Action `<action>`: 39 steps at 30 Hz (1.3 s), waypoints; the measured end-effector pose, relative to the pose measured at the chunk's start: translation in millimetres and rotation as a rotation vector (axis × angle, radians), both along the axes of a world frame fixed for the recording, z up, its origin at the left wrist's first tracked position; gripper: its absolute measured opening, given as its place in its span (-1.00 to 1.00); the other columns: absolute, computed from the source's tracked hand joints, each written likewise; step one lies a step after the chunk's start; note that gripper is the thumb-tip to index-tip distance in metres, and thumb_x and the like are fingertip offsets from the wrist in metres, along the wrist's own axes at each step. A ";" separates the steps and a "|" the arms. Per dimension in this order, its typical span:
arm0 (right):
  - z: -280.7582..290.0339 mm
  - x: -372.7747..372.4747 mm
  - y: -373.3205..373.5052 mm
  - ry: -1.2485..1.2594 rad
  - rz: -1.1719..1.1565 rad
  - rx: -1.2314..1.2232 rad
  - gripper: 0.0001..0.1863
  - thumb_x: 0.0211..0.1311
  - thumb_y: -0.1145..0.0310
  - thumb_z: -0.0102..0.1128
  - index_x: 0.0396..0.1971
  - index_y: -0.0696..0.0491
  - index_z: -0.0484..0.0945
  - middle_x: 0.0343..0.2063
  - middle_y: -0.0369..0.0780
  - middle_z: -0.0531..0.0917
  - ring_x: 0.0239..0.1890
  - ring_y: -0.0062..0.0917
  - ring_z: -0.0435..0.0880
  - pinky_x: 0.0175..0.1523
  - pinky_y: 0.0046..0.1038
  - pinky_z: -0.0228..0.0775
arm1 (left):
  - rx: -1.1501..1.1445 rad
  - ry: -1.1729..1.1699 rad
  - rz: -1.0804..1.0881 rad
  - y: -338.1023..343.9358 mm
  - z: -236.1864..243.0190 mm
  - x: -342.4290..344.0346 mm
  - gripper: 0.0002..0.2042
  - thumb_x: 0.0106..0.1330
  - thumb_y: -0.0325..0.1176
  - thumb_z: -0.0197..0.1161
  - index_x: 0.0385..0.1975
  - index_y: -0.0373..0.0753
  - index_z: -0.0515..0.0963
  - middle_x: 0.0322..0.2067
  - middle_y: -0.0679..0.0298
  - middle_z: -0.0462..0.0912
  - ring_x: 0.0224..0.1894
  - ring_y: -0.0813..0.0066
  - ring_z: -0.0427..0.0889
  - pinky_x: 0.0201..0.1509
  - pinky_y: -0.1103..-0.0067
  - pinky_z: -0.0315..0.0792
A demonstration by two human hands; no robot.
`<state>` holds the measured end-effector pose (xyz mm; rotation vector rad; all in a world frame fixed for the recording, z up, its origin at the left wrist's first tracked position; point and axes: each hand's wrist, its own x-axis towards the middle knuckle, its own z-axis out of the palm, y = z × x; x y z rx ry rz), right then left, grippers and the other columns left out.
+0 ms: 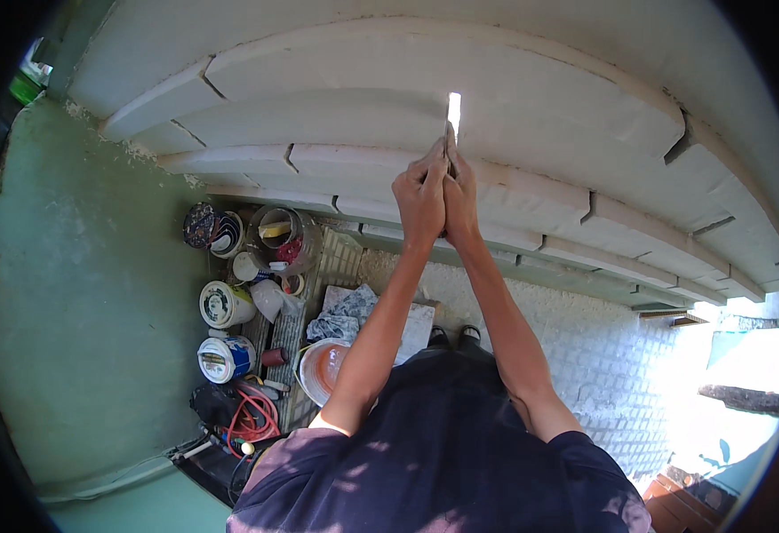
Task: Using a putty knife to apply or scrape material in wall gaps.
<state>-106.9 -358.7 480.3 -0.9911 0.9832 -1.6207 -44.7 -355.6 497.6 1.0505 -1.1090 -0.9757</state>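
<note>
In the head view, a thin, flat, bright-faced tool is held upright at the upper centre of the frame, before a pale, stepped, ledged surface. Its lower end is gripped between the left hand and the right hand, which are pressed together with fingers curled closed; whether the surface is touched by the tool cannot be told. The left of the frame is filled by a green-painted wall. Along it are grouped a round white-lidded tub, a round blue-and-white tub and a coiled red hose. At lower centre-left, a round white bucket is partly hidden by the left forearm.
</note>
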 end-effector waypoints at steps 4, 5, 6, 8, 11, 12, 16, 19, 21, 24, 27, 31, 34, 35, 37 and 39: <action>-54.5 -0.4 1.6 -0.141 0.027 0.167 -0.73 0.24 0.51 -0.06 -0.10 0.25 0.47 -0.48 -0.35 0.40 -0.38 -0.69 0.34 -0.33 -0.56 0.27 | 0.298 -0.301 -0.009 0.7 -42.8 4.2 -0.71 0.30 -0.42 0.17 -0.09 -0.47 0.65 -0.21 -0.05 0.74 -0.19 0.43 0.69 -0.04 0.51 0.51; -56.3 -1.4 1.2 -0.142 0.021 0.161 -0.73 0.24 0.51 -0.06 -0.10 0.25 0.47 -0.48 -0.35 0.40 -0.38 -0.69 0.34 -0.33 -0.56 0.27 | 0.251 -0.230 0.013 6.8 -47.7 4.9 -0.72 0.30 -0.42 0.17 -0.10 -0.47 0.66 -0.23 -0.04 0.74 -0.20 0.43 0.69 -0.05 0.50 0.51; -52.0 0.4 -2.2 -0.089 0.023 0.129 -0.71 0.25 0.52 -0.07 -0.06 0.26 0.47 -0.46 -0.34 0.41 -0.37 -0.69 0.35 -0.32 -0.56 0.28 | 0.205 -0.158 0.030 3.8 -52.3 5.5 -0.72 0.29 -0.42 0.18 -0.12 -0.46 0.66 -0.24 -0.03 0.74 -0.22 0.44 0.69 -0.06 0.49 0.51; -35.3 3.6 9.6 -0.038 0.041 0.124 -0.69 0.25 0.52 -0.08 -0.03 0.26 0.47 -0.44 -0.34 0.42 -0.37 -0.68 0.35 -0.31 -0.56 0.29 | 0.137 -0.090 0.024 10.8 -31.3 4.3 -0.72 0.29 -0.42 0.17 -0.10 -0.45 0.66 -0.23 -0.05 0.74 -0.20 0.42 0.69 -0.04 0.48 0.51; 0.1 -2.1 -0.3 -0.115 0.049 0.036 -0.67 0.27 0.52 -0.09 0.01 0.26 0.45 -0.42 -0.33 0.42 -0.36 -0.68 0.35 -0.30 -0.56 0.29 | 0.009 -0.072 0.015 -1.4 7.1 -3.5 -0.70 0.28 -0.43 0.17 -0.07 -0.43 0.66 -0.20 -0.07 0.74 -0.13 0.36 0.70 0.00 0.47 0.50; 8.1 -2.4 -3.1 -0.140 0.057 0.014 -0.66 0.28 0.52 -0.09 0.03 0.26 0.45 -0.42 -0.34 0.41 -0.36 -0.69 0.35 -0.30 -0.58 0.29 | -0.037 -0.117 0.025 -4.2 14.1 -3.1 -0.70 0.29 -0.42 0.17 -0.05 -0.42 0.65 -0.18 -0.08 0.73 -0.09 0.33 0.69 0.03 0.46 0.50; -1.6 0.9 1.6 -0.226 0.109 0.011 -0.65 0.29 0.53 -0.09 0.06 0.23 0.45 -0.42 -0.35 0.40 -0.35 -0.70 0.36 -0.29 -0.59 0.29 | -0.089 -0.119 0.085 -0.3 -1.3 -6.6 -0.69 0.30 -0.42 0.16 -0.02 -0.41 0.64 -0.14 -0.10 0.72 -0.03 0.29 0.68 0.09 0.48 0.49; 0.2 -1.1 3.0 -0.232 0.105 0.086 -0.68 0.30 0.52 -0.09 0.02 0.22 0.45 -0.41 -0.35 0.41 -0.35 -0.70 0.37 -0.29 -0.59 0.30 | -0.027 -0.130 0.080 3.1 -5.2 -4.4 -0.69 0.30 -0.43 0.16 -0.03 -0.41 0.64 -0.14 -0.09 0.72 -0.05 0.28 0.69 0.08 0.48 0.49; -1.7 -0.1 3.0 -0.202 0.094 0.080 -0.70 0.30 0.52 -0.09 -0.01 0.21 0.45 -0.41 -0.35 0.42 -0.35 -0.70 0.38 -0.29 -0.59 0.30 | -0.019 -0.079 0.023 1.6 -0.2 -3.1 -0.69 0.34 -0.45 0.14 0.00 -0.49 0.60 -0.11 -0.02 0.73 -0.07 0.46 0.67 0.06 0.56 0.50; -0.2 -1.9 -5.8 -0.107 0.070 0.021 -0.74 0.29 0.53 -0.07 -0.05 0.20 0.46 -0.41 -0.36 0.43 -0.35 -0.71 0.39 -0.30 -0.59 0.29 | -0.088 -0.080 0.021 1.5 12.1 -0.3 -0.69 0.34 -0.43 0.15 -0.03 -0.51 0.61 -0.12 -0.01 0.73 -0.09 0.48 0.66 0.04 0.58 0.50; -5.5 -1.5 -4.4 -0.116 0.066 -0.001 -0.76 0.29 0.53 -0.07 -0.08 0.19 0.47 -0.42 -0.36 0.43 -0.36 -0.72 0.38 -0.31 -0.59 0.28 | -0.044 -0.059 0.064 2.6 14.9 -5.1 -0.73 0.30 -0.44 0.16 -0.10 -0.45 0.66 -0.22 -0.05 0.75 -0.12 0.35 0.71 0.00 0.49 0.51; -11.4 1.6 2.7 -0.205 0.058 0.110 -0.78 0.29 0.52 -0.07 -0.11 0.18 0.47 -0.44 -0.37 0.42 -0.38 -0.73 0.36 -0.33 -0.58 0.26 | -0.006 -0.051 0.049 -1.1 -3.4 -5.7 -0.73 0.30 -0.45 0.16 -0.10 -0.46 0.65 -0.17 -0.08 0.74 -0.13 0.34 0.72 -0.01 0.51 0.51; 2.1 -1.5 -1.7 -0.256 0.096 0.092 -0.79 0.30 0.50 -0.04 -0.12 0.20 0.47 -0.44 -0.37 0.42 -0.38 -0.72 0.36 -0.34 -0.57 0.26 | 0.097 -0.117 0.036 -1.6 8.6 -3.3 -0.72 0.30 -0.44 0.16 -0.08 -0.46 0.64 -0.15 -0.09 0.73 -0.14 0.36 0.72 0.00 0.51 0.52; 9.4 -0.5 -2.8 -0.257 0.098 0.091 -0.79 0.30 0.50 -0.04 -0.12 0.20 0.47 -0.44 -0.37 0.42 -0.38 -0.72 0.36 -0.34 -0.57 0.26 | 0.033 -0.110 0.048 -0.4 10.3 0.1 -0.72 0.30 -0.44 0.16 -0.08 -0.46 0.65 -0.17 -0.09 0.74 -0.16 0.37 0.72 -0.02 0.51 0.52; 17.3 1.5 2.0 -0.132 0.049 0.014 -0.80 0.29 0.48 -0.01 -0.14 0.20 0.48 -0.46 -0.37 0.41 -0.40 -0.71 0.34 -0.34 -0.56 0.26 | -0.018 -0.101 0.063 5.5 15.6 0.3 -0.72 0.30 -0.44 0.16 -0.08 -0.45 0.65 -0.19 -0.09 0.74 -0.18 0.39 0.73 -0.03 0.51 0.53; 10.0 4.5 4.7 -0.161 0.030 0.035 -0.81 0.28 0.47 -0.01 -0.17 0.21 0.47 -0.47 -0.37 0.40 -0.40 -0.70 0.33 -0.34 -0.56 0.25 | -0.040 -0.120 0.082 3.0 23.7 -2.1 -0.73 0.30 -0.44 0.17 -0.12 -0.47 0.66 -0.24 -0.07 0.75 -0.21 0.41 0.72 -0.06 0.51 0.54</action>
